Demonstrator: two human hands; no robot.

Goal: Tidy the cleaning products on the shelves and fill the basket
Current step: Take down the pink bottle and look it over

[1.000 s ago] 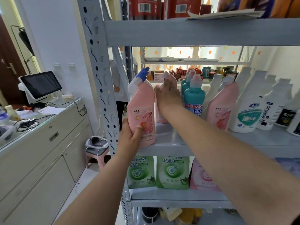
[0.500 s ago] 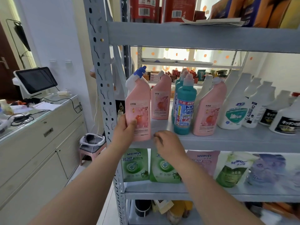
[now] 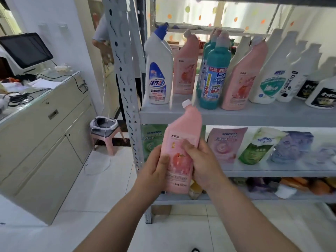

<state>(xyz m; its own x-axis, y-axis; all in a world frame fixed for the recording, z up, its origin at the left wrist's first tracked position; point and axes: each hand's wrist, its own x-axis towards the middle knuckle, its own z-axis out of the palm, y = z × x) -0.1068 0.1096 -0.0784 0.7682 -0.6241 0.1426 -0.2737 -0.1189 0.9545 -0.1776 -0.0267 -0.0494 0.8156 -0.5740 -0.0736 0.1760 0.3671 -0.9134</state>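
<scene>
I have the pink bottle (image 3: 181,140) off the middle shelf (image 3: 254,117). Half a second ago it stood at the left front edge under my left hand (image 3: 154,168) alone. Now my right hand (image 3: 201,164) has joined, and both sets of fingers curl round the bottle, holding it tilted in front of the lower shelves. I judge it bound for the basket, which I cannot see.
</scene>
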